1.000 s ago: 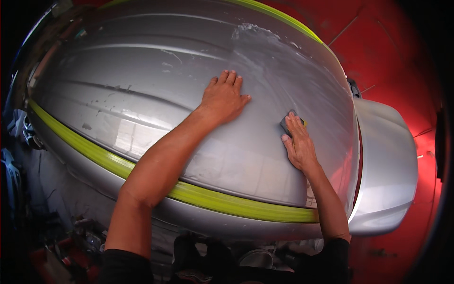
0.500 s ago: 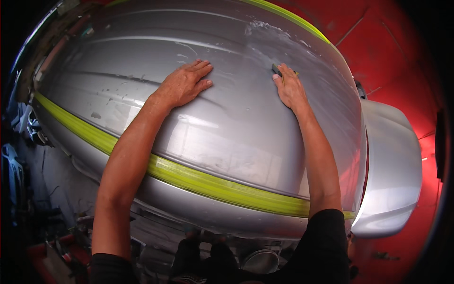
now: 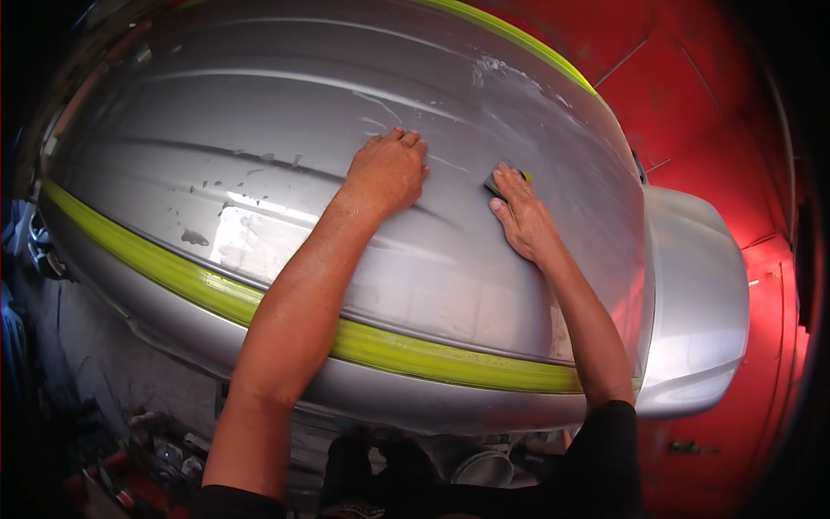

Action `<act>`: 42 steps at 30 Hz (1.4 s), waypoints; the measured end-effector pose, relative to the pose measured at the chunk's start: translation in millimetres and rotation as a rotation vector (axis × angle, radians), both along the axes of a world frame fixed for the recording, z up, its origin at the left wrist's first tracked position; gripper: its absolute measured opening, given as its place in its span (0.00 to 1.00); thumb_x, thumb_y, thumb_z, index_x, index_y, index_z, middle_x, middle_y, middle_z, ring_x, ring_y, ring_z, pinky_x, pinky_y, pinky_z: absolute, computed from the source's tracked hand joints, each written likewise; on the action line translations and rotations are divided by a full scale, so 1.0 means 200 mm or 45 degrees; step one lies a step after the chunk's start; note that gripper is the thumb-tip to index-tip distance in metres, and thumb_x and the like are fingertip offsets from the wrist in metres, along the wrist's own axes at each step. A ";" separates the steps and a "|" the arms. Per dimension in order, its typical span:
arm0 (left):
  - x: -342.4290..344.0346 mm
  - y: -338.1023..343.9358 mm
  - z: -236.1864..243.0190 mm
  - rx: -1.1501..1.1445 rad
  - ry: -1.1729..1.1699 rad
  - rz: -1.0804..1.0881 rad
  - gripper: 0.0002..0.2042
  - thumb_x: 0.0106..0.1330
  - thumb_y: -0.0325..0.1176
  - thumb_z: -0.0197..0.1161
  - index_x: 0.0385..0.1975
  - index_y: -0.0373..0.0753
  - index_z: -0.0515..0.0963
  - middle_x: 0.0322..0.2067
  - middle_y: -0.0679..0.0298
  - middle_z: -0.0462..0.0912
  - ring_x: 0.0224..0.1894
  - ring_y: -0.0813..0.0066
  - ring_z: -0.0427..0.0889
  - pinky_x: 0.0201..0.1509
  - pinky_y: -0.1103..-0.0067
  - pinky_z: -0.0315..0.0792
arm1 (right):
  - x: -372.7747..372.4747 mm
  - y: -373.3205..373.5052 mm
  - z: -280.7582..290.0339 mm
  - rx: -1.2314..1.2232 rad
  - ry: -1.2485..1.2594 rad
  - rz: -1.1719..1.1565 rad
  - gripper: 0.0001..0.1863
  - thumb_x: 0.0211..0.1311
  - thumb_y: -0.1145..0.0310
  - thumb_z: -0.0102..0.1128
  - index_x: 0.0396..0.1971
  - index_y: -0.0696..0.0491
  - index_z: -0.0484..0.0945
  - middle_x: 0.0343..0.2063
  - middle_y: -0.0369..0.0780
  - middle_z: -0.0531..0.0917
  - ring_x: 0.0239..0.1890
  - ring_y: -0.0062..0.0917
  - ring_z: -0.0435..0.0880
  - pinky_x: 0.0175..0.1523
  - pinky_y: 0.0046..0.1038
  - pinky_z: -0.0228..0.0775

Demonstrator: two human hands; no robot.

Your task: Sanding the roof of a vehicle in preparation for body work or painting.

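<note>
A silver car roof [image 3: 432, 242] with long raised ribs lies under both hands. My right hand [image 3: 525, 221] presses a small dark grey sanding pad [image 3: 491, 183] with a yellow edge onto the roof. Its fingers lie over the pad and hide most of it. My left hand [image 3: 386, 173] rests on the roof to the left, fingers loosely bent, holding nothing that shows. Milky wet streaks [image 3: 510, 76] and a dull, hazy area spread beyond the right hand. Water drops dot the roof near my left forearm.
Yellow-green masking tape [image 3: 406, 355] runs along the near roof edge, and another strip [image 3: 527, 43] along the far one. A silver rear panel [image 3: 696, 294] juts out at the right over a red floor [image 3: 692, 112]. A round container [image 3: 484, 470] and clutter stand below.
My left hand has slid right and a little nearer, its fingers now more bent. My right hand and the sanding pad have moved nearer to me across the roof. The view has shifted slightly.
</note>
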State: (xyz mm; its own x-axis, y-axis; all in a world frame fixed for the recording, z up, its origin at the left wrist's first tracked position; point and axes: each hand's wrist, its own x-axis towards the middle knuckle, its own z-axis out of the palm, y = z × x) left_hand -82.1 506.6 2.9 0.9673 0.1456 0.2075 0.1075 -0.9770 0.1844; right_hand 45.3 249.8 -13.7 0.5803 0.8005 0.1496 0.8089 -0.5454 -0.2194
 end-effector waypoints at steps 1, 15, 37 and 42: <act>0.00 0.00 0.00 -0.020 -0.001 0.013 0.19 0.75 0.37 0.57 0.62 0.37 0.76 0.68 0.59 0.74 0.73 0.59 0.69 0.75 0.64 0.65 | 0.03 0.14 0.01 0.002 -0.017 0.062 0.30 0.79 0.55 0.46 0.71 0.59 0.67 0.74 0.51 0.64 0.77 0.42 0.60 0.80 0.39 0.51; 0.00 0.10 0.01 0.037 0.044 0.387 0.27 0.79 0.46 0.52 0.68 0.31 0.69 0.70 0.51 0.70 0.75 0.55 0.64 0.77 0.62 0.61 | 0.28 0.05 0.07 0.038 0.104 0.084 0.29 0.78 0.55 0.48 0.70 0.58 0.69 0.74 0.47 0.65 0.78 0.42 0.59 0.80 0.38 0.50; 0.00 0.12 -0.02 -0.012 -0.024 0.364 0.27 0.78 0.46 0.53 0.66 0.29 0.71 0.69 0.47 0.71 0.74 0.53 0.66 0.75 0.60 0.64 | 0.37 0.96 0.03 0.095 -0.055 0.398 0.30 0.78 0.53 0.47 0.69 0.60 0.69 0.72 0.50 0.67 0.77 0.43 0.61 0.80 0.38 0.52; -0.01 0.14 0.02 -0.111 0.025 0.322 0.27 0.79 0.46 0.52 0.65 0.28 0.71 0.69 0.47 0.71 0.75 0.53 0.65 0.75 0.60 0.64 | 0.38 0.92 0.02 0.094 -0.001 0.397 0.30 0.79 0.54 0.47 0.69 0.60 0.70 0.72 0.50 0.67 0.77 0.43 0.61 0.80 0.39 0.51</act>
State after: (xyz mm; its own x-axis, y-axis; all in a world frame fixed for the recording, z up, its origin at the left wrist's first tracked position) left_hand -84.4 535.3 6.4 0.9018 0.3994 0.1649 0.3503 -0.8992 0.2621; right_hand 120.7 433.3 -9.4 0.3084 0.9268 0.2144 0.9348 -0.2535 -0.2487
